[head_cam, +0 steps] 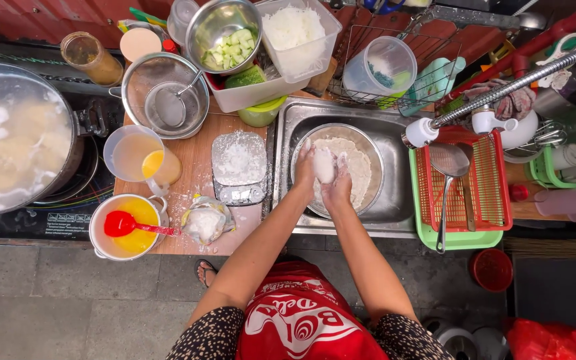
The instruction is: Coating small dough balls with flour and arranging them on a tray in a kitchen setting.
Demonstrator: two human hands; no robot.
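We see L hand point(305, 168) & R hand point(339, 184) both clenched on a white dough lump point(324, 165), over floury metal bowl point(341, 168) in steel sink point(395, 207). Wooden worktop point(195, 160) flour-dusted w/ scale point(238, 167); grey tiled floor point(48, 300) below.

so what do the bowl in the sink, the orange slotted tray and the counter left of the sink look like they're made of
Bowl in the sink: metal, probably stainless steel, with a dull grey sheen on its rim. Both hands press a white lump of dough over it. Orange slotted tray: plastic by its bright uniform colour and moulded slats. Counter: looks like wood or a wood-pattern laminate, brown with grain lines, dusted with flour.
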